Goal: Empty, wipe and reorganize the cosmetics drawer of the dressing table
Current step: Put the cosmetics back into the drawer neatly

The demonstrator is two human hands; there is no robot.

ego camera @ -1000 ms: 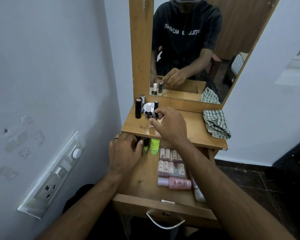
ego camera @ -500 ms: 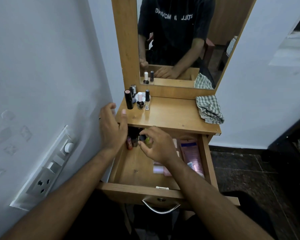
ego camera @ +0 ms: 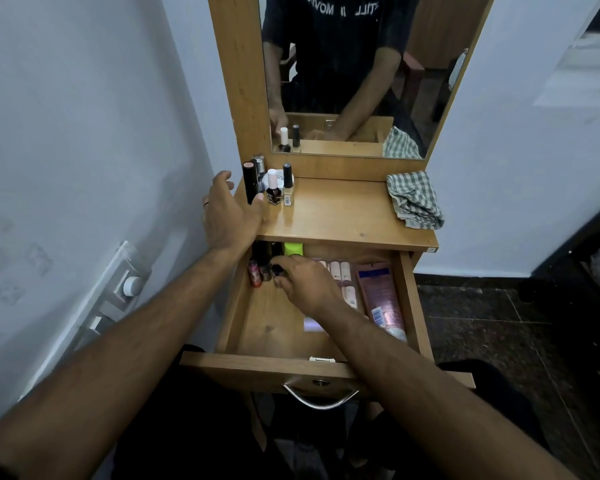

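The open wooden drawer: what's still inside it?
In the open wooden drawer: small dark bottles at back left, a lime-green container, a row of pale pink tubes, a pink squeeze tube. The right hand and forearm cover the middle; the tabletop hides the back.

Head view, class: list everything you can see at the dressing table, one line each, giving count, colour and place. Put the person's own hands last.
Drawer: one, light wood, pulled open, metal handle in front.
Tabletop: one, light wood, above the drawer.
Mirror: one, wood-framed, behind the tabletop.
Checked cloth: one, green and white, crumpled at the tabletop's right rear.
Upright bottles: about five, black, white and pale caps, tabletop's left rear.
Small dark bottles: about three, drawer's far left corner.
Green item: one, bright yellow-green, drawer's back.
Pale tubes: several, pinkish, drawer's middle, partly hidden.
Pink tube: one, lying along the drawer's right side.
Wall socket panel: one, white, left wall.
Left hand: open, at the tabletop's left edge.
Right hand: inside the drawer, fingers on a dark bottle.
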